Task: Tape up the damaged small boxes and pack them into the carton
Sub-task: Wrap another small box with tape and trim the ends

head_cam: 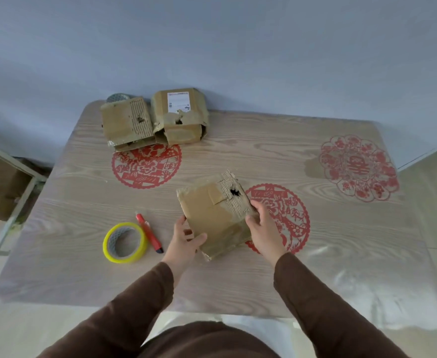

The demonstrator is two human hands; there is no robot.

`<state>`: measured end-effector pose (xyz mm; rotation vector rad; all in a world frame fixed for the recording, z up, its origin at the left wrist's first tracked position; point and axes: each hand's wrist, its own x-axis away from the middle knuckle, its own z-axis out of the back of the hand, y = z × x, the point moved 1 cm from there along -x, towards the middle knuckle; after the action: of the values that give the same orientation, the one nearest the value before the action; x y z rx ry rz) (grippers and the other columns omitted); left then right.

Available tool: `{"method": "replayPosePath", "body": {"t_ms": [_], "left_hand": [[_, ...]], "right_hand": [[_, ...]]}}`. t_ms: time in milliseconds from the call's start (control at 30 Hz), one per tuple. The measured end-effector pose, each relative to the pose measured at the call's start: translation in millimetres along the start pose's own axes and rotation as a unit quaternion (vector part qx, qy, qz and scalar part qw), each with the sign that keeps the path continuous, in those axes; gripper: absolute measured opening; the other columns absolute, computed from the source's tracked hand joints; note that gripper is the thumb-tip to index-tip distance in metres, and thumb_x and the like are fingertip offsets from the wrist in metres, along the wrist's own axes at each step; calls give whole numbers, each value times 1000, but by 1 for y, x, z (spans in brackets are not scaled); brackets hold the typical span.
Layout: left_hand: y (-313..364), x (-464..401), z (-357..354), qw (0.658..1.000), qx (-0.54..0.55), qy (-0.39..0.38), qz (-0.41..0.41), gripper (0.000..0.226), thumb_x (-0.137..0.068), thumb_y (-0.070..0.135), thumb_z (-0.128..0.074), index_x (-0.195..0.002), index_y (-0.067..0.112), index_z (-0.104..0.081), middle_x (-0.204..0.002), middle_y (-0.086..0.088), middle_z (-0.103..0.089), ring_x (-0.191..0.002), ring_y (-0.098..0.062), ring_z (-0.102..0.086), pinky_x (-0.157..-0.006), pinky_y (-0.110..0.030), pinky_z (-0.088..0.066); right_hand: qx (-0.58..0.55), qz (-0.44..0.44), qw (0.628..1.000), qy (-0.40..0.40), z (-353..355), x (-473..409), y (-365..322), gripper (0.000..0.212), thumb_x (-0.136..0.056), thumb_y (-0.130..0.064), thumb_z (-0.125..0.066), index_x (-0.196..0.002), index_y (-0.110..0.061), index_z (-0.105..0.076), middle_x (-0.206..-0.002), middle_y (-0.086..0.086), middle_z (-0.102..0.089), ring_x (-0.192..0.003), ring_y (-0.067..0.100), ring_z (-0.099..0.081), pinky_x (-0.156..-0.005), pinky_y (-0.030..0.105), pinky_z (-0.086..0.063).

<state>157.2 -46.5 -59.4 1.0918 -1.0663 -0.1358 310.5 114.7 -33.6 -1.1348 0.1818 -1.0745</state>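
I grip the torn small box (216, 215) from both sides, my left hand (186, 237) pinching its near-left edge and my right hand (262, 229) curled round its right edge, the long axis running away from me with the punched hole (235, 193) at the far end. The yellow tape roll (125, 242) and red cutter (148, 233) lie just left, nearer my left hand. The two other damaged boxes (154, 120) sit at the table's (315, 267) far edge, and I see no carton that I can make out.

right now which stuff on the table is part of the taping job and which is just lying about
Part of the job:
- held box, gripped by left hand and right hand
- two torn boxes at the far edge
- yellow tape roll
- red cutter

Just lying about:
- red paper-cut decorations on the table
- second tape roll, half hidden
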Motion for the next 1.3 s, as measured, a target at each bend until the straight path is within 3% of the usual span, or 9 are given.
{"method": "replayPosePath", "body": {"t_ms": [133, 200, 333, 500, 600, 767, 967, 1133, 1300], "left_hand": [[6, 5, 4, 1000, -4, -9, 18, 72, -92, 17, -72, -147, 29, -28, -126, -7, -57, -100, -18, -63, -75, -26, -53], [15, -6, 12, 994, -85, 59, -20, 84, -86, 31, -78, -152, 29, -26, -143, -8, -41, -123, -24, -52, -97, -38, -52], [50, -32, 26, 951, -258, 88, -146, 90, -88, 43, -72, -159, 31, -17, -164, -2, -18, -150, -27, -17, -121, -52, -23], [71, -57, 10, 863, -472, -3, -178, 89, -89, 66, -57, -160, 32, -15, -167, -6, -15, -153, -29, -13, -123, -46, -15], [62, -61, 5, 887, -440, -35, -135, 85, -84, 67, -63, -155, 36, -29, -145, -2, -52, -125, -24, -52, -107, -40, -44], [46, -44, 8, 911, -405, -47, -69, 75, -72, 80, -63, -134, 37, -59, -109, 13, -70, -97, -12, -66, -91, -37, -55], [8, -24, -1, 886, -455, 39, -84, 80, -83, 81, -46, -142, 27, -43, -165, -3, -11, -150, -32, -14, -120, -49, -21], [1, -16, -9, 970, -238, -6, -59, 62, -82, 72, -59, -121, 26, -44, -122, -1, -58, -114, -24, -58, -95, -44, -51], [-2, -17, -14, 968, -238, 13, -76, 87, -94, 51, -60, -159, 36, -3, -156, -4, -38, -140, -27, -42, -114, -41, -38]], "right_hand": [[35, 9, 999, 13, 1, -4, 5, 51, -104, -22, -50, -153, -27, -36, -152, -2, -43, -137, 13, -41, -112, 31, -35], [89, -1, 995, 44, 1, -5, 11, 57, -102, -26, -53, -155, -30, -32, -157, 3, -35, -146, 23, -30, -121, 43, -27], [98, -29, 978, 180, -7, 11, 4, 59, -96, -31, -58, -151, -28, -34, -158, 4, -33, -146, 27, -26, -119, 51, -25], [87, 7, 990, 107, -31, 3, 7, 77, -99, -41, -55, -160, -23, -13, -169, 4, -5, -156, 23, -2, -126, 45, -5], [-72, -62, 994, 61, -41, -4, 7, 91, -98, -45, -58, -160, -27, 5, -169, -1, 11, -155, 19, 5, -126, 47, -7], [-204, -44, 976, 62, -50, -10, -2, 87, -103, -44, -48, -154, -43, 23, -166, -15, 20, -154, 10, 7, -126, 43, -4], [44, -105, 990, 78, -55, -28, -2, 82, -96, -73, -32, -160, -38, 5, -169, -2, 6, -156, 25, 5, -122, 56, -2], [-15, -107, 990, 89, -63, -28, -1, 72, -100, -65, -34, -160, -32, -13, -168, 4, -10, -154, 31, -12, -124, 48, -17], [-75, -56, 995, 39, -68, -9, -6, 60, -108, -44, -32, -161, -30, -8, -162, 4, -31, -146, 23, -33, -106, 20, -22]]}}
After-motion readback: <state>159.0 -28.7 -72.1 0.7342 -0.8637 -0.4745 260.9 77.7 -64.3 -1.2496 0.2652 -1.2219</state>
